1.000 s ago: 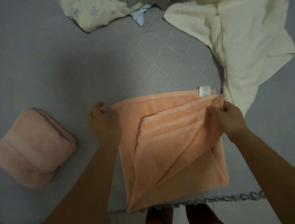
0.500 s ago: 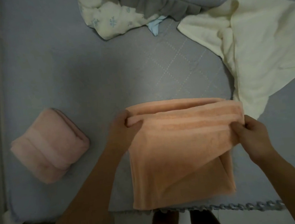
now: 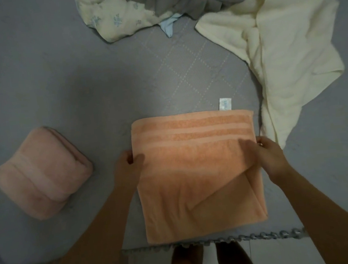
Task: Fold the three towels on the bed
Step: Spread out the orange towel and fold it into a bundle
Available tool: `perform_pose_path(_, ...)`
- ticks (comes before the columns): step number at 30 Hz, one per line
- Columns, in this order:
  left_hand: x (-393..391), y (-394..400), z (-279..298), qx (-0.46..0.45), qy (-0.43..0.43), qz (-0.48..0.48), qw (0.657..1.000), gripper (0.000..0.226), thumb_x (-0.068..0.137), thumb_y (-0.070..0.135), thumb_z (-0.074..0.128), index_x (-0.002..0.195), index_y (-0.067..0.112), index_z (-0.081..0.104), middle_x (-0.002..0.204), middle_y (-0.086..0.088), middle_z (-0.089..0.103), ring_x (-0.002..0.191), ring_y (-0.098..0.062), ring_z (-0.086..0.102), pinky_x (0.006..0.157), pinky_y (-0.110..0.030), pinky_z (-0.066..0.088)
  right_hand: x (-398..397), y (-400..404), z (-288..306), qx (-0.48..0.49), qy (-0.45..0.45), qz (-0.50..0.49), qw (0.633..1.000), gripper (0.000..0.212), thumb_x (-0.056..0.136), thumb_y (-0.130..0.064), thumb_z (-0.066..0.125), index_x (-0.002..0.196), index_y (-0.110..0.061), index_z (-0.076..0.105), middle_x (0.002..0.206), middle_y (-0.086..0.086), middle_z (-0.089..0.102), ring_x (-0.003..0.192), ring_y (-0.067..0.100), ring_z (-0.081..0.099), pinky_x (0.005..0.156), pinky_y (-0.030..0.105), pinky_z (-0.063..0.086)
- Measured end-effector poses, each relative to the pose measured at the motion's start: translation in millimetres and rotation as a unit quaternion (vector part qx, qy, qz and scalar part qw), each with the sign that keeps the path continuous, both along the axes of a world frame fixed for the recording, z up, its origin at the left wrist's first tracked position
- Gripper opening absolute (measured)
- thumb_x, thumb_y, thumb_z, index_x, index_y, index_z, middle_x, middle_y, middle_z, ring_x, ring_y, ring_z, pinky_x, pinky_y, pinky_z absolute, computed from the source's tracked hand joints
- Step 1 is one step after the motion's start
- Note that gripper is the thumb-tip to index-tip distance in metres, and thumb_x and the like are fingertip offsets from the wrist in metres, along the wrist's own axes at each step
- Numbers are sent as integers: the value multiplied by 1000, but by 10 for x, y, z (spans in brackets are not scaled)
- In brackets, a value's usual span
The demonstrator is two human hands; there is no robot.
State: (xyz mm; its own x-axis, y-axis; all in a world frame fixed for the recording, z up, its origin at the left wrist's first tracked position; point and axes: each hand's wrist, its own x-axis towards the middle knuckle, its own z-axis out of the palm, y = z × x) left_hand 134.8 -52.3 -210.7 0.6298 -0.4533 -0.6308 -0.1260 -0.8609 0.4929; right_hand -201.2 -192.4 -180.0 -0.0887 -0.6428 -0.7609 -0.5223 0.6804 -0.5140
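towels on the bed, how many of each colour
pink towel: 1, folded into a bundle
orange towel: 1, flat, left hand and right hand at its side edges
cream towel: 1, unfolded and crumpled
total: 3

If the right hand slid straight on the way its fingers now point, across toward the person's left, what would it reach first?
Most likely only more of the orange towel, which the right hand already pinches at its edge. Past the towel the line meets the left hand gripping the opposite edge. Heights are hard to judge from above.
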Motion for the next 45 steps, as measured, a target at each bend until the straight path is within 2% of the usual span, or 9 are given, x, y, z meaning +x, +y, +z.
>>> perform_pose_path(4, -10, 96, 40, -5, -6, -3, 1000, 20, 90, 32, 56, 88, 13, 63, 80, -2, 65, 73, -15, 56, 67, -34, 46, -280, 226, 73, 56, -39, 18, 998, 14, 86, -30, 70, 93, -19, 73, 92, -1, 75, 83, 15, 71, 71, 26, 52)
perform_pose_path(7, 10, -64, 75, -18, -5, -1, 1000, 30, 92, 36, 53, 82, 9, 61, 70, 0, 57, 67, -15, 51, 64, -33, 42, -344, 273, 131, -53, -24, -4, 998, 12, 89, -19, 65, 80, -21, 72, 72, -10, 70, 68, 6, 62, 61, 19, 49)
perform_pose_path(10, 32, -253, 94, -13, -16, -35, 999, 37, 92, 37, 52, 77, 4, 56, 66, -2, 49, 61, -14, 45, 56, -31, 34, -313, 218, 248, -119, -75, -48, 989, 12, 88, -26, 63, 88, -27, 75, 79, -13, 73, 72, -2, 65, 63, 13, 50)
perform_pose_path(13, 31, -318, 70, -12, -12, -26, 1000, 34, 92, 35, 53, 84, 2, 58, 72, -5, 53, 66, -16, 47, 60, -33, 37, -254, 245, 236, -39, -87, 8, 995, 12, 83, -39, 71, 94, -40, 72, 92, -20, 73, 84, -3, 69, 64, 11, 52)
perform_pose_path(18, -61, 7, 14, 8, 18, 20, 1000, 33, 88, 39, 61, 94, 7, 65, 78, -1, 60, 73, -18, 55, 67, -33, 44, -321, 441, 53, 42, -23, 11, 999, 39, 78, -13, 76, 112, -22, 59, 108, 2, 68, 100, 22, 65, 91, 44, 53)
perform_pose_path(26, -421, 1011, 53, 7, 46, 18, 999, 20, 90, 27, 68, 85, 7, 66, 78, -9, 65, 73, -22, 58, 66, -42, 49, -448, 1010, 96, 35, 81, 188, 978, 14, 84, -40, 70, 87, -28, 62, 94, -6, 66, 89, 15, 60, 77, 28, 43)
perform_pose_path(32, -700, 1439, 24, 35, 21, 18, 999, 20, 95, 28, 58, 81, 16, 64, 77, -4, 65, 75, -22, 58, 59, -33, 41, -358, 1107, -48, -72, 105, 169, 977, 14, 87, -30, 63, 99, -27, 58, 88, -7, 61, 82, 15, 57, 76, 28, 41)
perform_pose_path(39, -956, 1713, 78, 55, -10, 41, 998, 29, 99, 31, 51, 101, 7, 66, 87, -6, 61, 85, -24, 54, 67, -33, 38, -703, 1458, 112, -131, 85, 64, 986, 23, 74, -35, 54, 65, -15, 45, 56, -6, 43, 48, 3, 40, 44, 17, 33)
perform_pose_path(45, -1060, 1857, 103, 89, 24, 32, 995, 46, 97, 42, 52, 114, 2, 67, 114, -19, 67, 95, -26, 58, 83, -35, 41, -1204, 1886, -67, 48, 161, 149, 975, 8, 88, -20, 58, 81, -16, 62, 66, -5, 56, 61, 11, 53, 50, 24, 35)
